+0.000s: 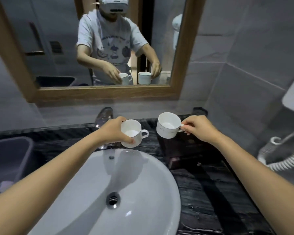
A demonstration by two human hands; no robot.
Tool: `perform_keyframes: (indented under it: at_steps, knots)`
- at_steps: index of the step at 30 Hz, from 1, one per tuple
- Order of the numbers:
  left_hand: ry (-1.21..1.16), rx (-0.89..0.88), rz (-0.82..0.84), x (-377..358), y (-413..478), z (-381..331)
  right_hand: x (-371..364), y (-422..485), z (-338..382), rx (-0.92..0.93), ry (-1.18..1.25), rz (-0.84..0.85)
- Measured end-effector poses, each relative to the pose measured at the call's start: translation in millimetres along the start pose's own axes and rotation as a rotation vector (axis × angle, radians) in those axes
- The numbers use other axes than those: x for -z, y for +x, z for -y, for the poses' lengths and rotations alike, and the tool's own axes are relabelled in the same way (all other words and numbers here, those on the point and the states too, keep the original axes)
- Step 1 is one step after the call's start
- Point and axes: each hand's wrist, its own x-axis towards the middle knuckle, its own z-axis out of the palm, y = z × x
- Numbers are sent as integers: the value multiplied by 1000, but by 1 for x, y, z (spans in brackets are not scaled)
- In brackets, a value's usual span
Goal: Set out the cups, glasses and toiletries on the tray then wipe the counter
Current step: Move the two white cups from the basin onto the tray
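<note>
My left hand [112,131] grips a white cup [131,133] around its body, holding it above the back rim of the sink, handle pointing right. My right hand [198,128] pinches the handle of a second white cup [167,127], which hangs tilted over the left end of a dark tray [190,150] on the black counter [207,200]. Both cups look empty. The tray's far part is hidden behind the cup and my right hand.
A white basin [126,192] with a drain fills the lower middle, a chrome tap [104,116] behind it. A grey bin [8,155] stands at the left. A wall-mounted hair dryer with coiled cord [282,156] hangs at the right. A wood-framed mirror [102,94] faces me.
</note>
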Motion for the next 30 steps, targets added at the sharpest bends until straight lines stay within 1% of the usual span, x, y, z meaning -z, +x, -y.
perform_keyframes:
  at_steps: [7, 10, 14, 21, 30]
  knots:
    - [-25, -19, 58, -61, 41, -50, 5, -14, -89, -67, -67, -65]
    - [-38, -9, 77, -80, 53, -61, -6, -21, -117, -95, -88, -140]
    - [-43, 5, 109, -99, 64, -70, -21, -29, -147, -167, -45, -282]
    - [-11, 5, 139, -118, 77, -78, -35, -30, -181, -251, -65, -374]
    - [30, 4, 135, -131, 82, -87, -39, -21, -198, -299, -43, -416]
